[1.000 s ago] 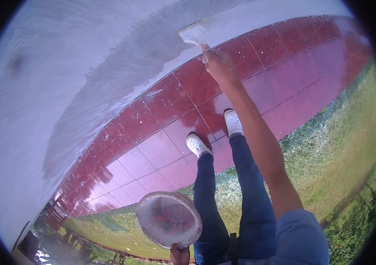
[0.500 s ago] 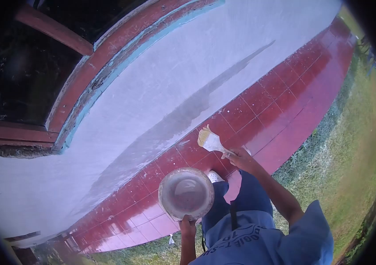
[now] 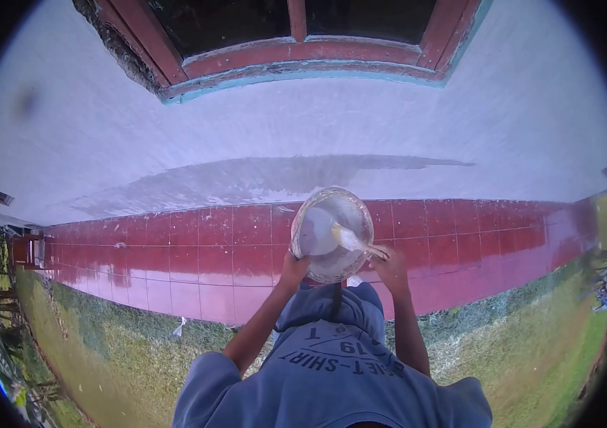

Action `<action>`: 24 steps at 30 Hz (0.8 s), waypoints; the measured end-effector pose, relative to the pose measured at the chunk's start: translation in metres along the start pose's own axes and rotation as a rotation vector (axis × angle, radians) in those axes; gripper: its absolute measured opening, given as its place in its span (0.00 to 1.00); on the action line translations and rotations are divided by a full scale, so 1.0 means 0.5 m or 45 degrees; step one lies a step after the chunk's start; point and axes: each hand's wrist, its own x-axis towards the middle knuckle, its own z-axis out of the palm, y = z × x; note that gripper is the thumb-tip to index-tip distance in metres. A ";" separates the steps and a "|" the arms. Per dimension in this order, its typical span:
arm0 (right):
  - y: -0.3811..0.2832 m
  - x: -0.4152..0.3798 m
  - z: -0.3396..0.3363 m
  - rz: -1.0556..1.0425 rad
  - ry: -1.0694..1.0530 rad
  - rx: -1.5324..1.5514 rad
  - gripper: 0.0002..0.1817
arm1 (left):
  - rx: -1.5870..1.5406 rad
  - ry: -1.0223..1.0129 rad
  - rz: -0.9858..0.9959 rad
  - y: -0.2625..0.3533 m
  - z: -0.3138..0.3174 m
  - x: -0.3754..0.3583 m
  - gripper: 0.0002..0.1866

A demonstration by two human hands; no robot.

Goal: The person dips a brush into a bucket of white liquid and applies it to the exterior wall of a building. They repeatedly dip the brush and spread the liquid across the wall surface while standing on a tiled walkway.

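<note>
A round, whitish-rimmed bucket point(image 3: 307, 265) is held up in front of my body, with pale liquid in it. My left hand point(image 3: 295, 269) grips its lower left side. In my right hand point(image 3: 389, 267) is the handle of a wide brush point(image 3: 350, 239), whose pale yellowish bristles are inside the bucket opening. Whether the bristles touch the liquid is hard to tell. Behind the bucket stands a pale wall point(image 3: 246, 121) with a darker, wet-looking band point(image 3: 303, 171) along its lower part.
Red floor tiles point(image 3: 196, 246) run along the foot of the wall, with grass point(image 3: 125, 357) on the near side. A red-framed window point(image 3: 317, 50) is above. Plants point(image 3: 4, 335) stand at the far left, and a small white object point(image 3: 179, 327) lies on the grass.
My right hand has brought the brush from above the tiles into the bucket. The bucket is now tilted and closer to the wall in view. The camera view has turned and levelled.
</note>
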 end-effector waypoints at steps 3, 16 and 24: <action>0.013 -0.011 -0.061 -0.170 0.220 0.036 0.13 | -0.087 0.011 0.007 -0.013 0.107 -0.013 0.24; 0.118 -0.050 -0.285 -0.275 -0.022 -0.122 0.08 | -0.117 0.204 -0.010 0.003 0.388 -0.156 0.25; 0.126 -0.037 -0.281 -0.436 -0.171 -0.192 0.10 | 0.242 0.551 0.146 -0.031 0.410 -0.208 0.27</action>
